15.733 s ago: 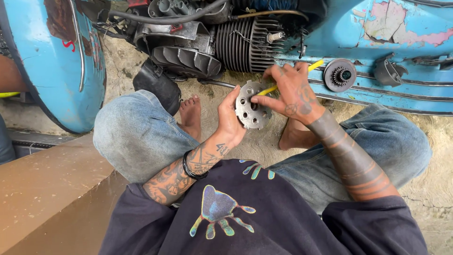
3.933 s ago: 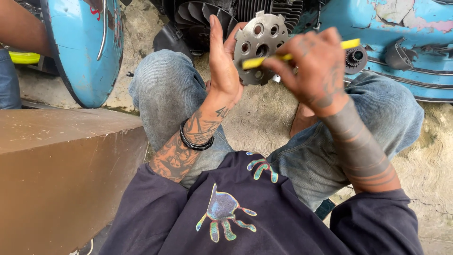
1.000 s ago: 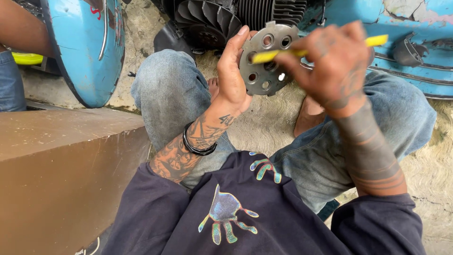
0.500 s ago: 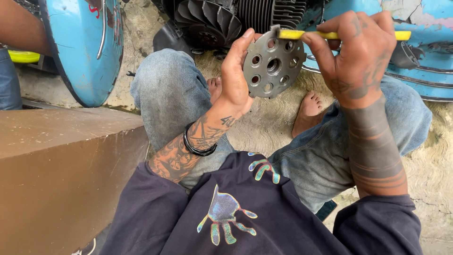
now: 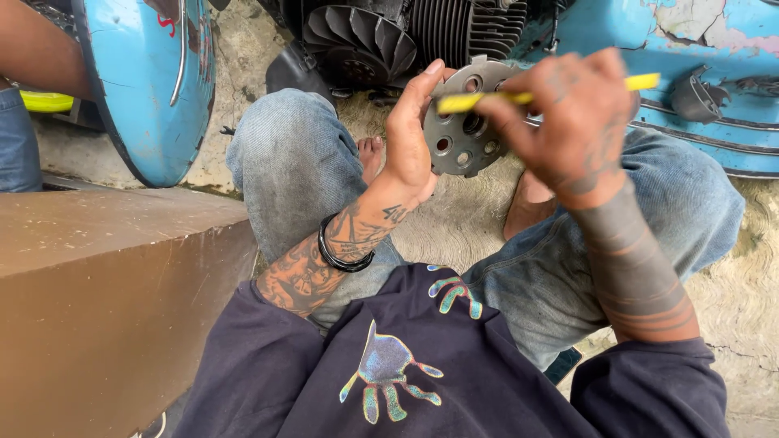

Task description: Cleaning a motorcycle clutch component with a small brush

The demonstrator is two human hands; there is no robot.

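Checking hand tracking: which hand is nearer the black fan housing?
Left. The left hand sits just below the black fan housing; the right hand is farther right.

No packages, labels, signs or screens show anywhere in this view.

- The metal disc is round, grey and grimy, pierced by a ring of circular holes, with small notched tabs along its rim. It stands nearly upright, raised above the knees, its holed face towards the camera.
- The yellow tool is slim and straight, lying almost level across the disc's upper face.
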